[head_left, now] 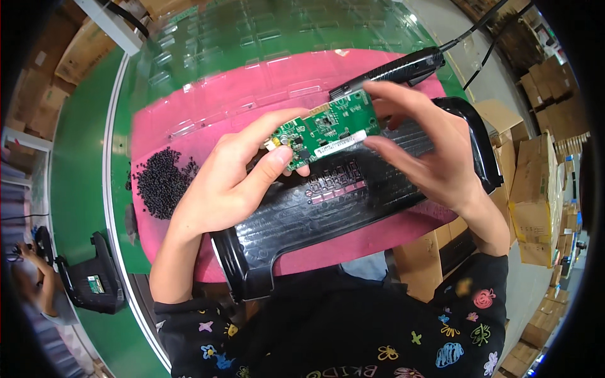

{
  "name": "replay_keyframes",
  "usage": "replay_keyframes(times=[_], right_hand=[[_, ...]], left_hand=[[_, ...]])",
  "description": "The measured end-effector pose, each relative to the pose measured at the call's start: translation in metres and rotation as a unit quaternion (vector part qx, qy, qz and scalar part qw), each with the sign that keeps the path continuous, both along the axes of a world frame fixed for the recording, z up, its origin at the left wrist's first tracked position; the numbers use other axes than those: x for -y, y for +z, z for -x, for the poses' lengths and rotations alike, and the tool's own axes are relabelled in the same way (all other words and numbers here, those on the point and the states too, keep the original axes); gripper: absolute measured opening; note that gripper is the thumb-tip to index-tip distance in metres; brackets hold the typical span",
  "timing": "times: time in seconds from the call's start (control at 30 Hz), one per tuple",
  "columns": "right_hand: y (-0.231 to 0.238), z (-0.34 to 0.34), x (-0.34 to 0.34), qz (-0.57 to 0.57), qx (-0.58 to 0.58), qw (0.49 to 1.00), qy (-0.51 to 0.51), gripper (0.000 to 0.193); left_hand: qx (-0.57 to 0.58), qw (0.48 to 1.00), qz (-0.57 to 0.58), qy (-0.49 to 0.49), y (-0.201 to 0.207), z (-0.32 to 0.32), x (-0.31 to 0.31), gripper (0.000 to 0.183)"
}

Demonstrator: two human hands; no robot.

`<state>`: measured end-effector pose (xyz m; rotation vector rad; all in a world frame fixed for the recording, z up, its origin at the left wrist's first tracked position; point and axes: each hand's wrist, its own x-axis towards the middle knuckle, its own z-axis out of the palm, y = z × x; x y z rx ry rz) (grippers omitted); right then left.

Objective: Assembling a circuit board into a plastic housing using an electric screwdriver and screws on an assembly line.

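A green circuit board (pixel 345 121) with a white label strip and a small white connector is held up in front of me. My left hand (pixel 236 173) grips its left end, thumb on top and fingers beneath. Around the right end, my right hand (pixel 428 142) has its index finger and thumb spread apart. Their tips are close to the board's corners; whether they touch it I cannot tell. Below lies a long, glossy black plastic housing (pixel 302 223), slanting across the pink mat (pixel 170 123). A cluster of slots shows in the housing's middle, and its right part is partly covered by my right hand.
A black electric screwdriver (pixel 409 68) with a cable lies behind the housing. Left of my left hand is a pile of small black screws (pixel 162 183). Clear plastic trays (pixel 214 38) cover the far bench. At far left, another person's arm (pixel 44 277) is beside a similar housing (pixel 94 268).
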<state>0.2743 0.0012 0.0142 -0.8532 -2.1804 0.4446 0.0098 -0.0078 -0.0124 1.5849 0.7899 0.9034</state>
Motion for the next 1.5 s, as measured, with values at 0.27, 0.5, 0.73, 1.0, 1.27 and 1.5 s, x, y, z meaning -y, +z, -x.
replay_keyframes(times=[0.27,0.5,0.73,1.0,1.27,1.5], right_hand=[[-0.021,-0.022,0.003,0.049,-0.014,0.999,-0.01,0.056],[-0.053,-0.029,-0.007,0.142,-0.006,0.989,0.043,0.054],[-0.053,-0.028,-0.005,0.17,0.079,0.981,0.053,0.052],[-0.054,-0.026,-0.008,0.165,0.079,0.981,0.058,0.052],[-0.037,-0.018,0.006,0.159,0.121,0.979,0.047,0.057],[-0.016,-0.037,0.018,0.166,0.067,0.983,-0.031,0.067]], left_hand=[[-0.004,1.0,0.012,0.024,0.0,-0.005,-0.002,0.063],[-0.228,0.97,-0.084,0.023,-0.002,-0.008,0.001,0.055],[-0.377,0.92,-0.102,-0.033,-0.009,-0.012,0.001,0.051],[-0.391,0.914,-0.107,-0.019,-0.008,-0.013,0.003,0.049],[-0.388,0.899,-0.198,-0.034,0.001,-0.004,0.02,0.054],[-0.357,0.918,-0.165,0.051,0.019,0.014,0.012,0.03]])
